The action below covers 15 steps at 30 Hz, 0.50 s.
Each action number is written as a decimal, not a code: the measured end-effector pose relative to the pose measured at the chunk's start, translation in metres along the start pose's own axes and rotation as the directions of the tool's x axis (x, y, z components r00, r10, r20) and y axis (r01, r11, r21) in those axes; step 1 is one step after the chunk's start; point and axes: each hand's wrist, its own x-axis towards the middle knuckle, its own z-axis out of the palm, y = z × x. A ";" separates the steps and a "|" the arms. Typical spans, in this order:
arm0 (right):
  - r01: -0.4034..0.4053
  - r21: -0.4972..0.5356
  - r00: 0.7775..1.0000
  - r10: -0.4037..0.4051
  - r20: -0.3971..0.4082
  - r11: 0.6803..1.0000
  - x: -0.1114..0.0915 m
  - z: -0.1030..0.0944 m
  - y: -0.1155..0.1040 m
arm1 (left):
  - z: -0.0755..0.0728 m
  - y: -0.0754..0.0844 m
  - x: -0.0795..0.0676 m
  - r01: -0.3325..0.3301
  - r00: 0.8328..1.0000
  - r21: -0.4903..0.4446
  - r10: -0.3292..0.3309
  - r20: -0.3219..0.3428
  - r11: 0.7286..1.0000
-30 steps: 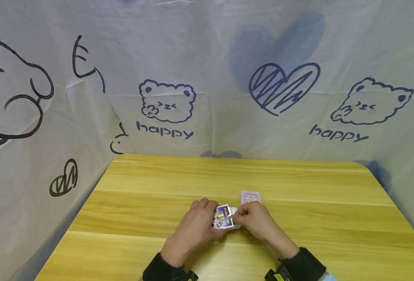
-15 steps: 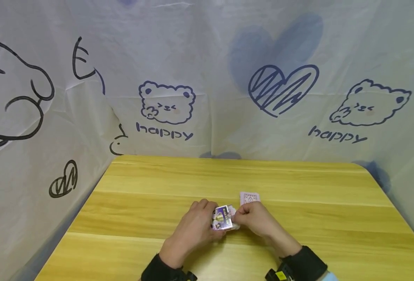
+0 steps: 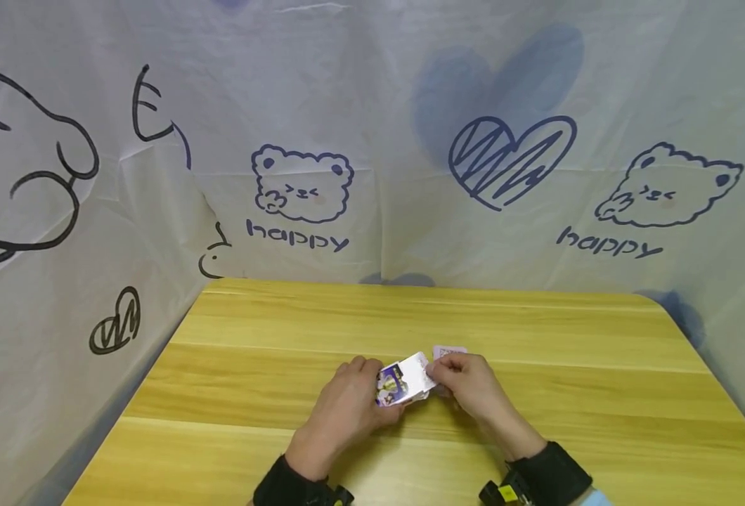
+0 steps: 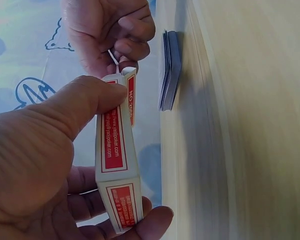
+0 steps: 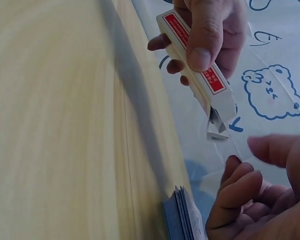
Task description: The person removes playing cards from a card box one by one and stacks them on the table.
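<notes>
My left hand (image 3: 350,400) grips a small playing card box (image 3: 390,386), purple on its top face. In the left wrist view the box's narrow sides (image 4: 115,145) are white with red panels, and my thumb presses along one edge. A thin white playing card (image 3: 415,372) sticks out of the box's open right end. My right hand (image 3: 474,393) pinches the card's outer end between thumb and curled fingers. An open flap (image 5: 217,134) hangs at the box mouth. Just behind the right hand lies a stack of playing cards (image 3: 450,349), partly hidden by it.
The yellow wood-grain table (image 3: 252,337) extends around both hands. Behind and beside it hangs a white cloth (image 3: 404,232) with drawn bears and hearts. In the right wrist view the card stack (image 5: 182,217) stands close to the right fingers.
The box has tilted, its open end swinging up and away. The white card shows farther out of it. My right hand has shifted slightly up and right, covering more of the stack.
</notes>
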 end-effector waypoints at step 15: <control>-0.051 0.053 0.998 0.053 -0.040 0.997 -0.001 -0.001 -0.003 | 0.001 0.000 0.001 0.019 1.000 -0.007 -0.019 -0.006 1.000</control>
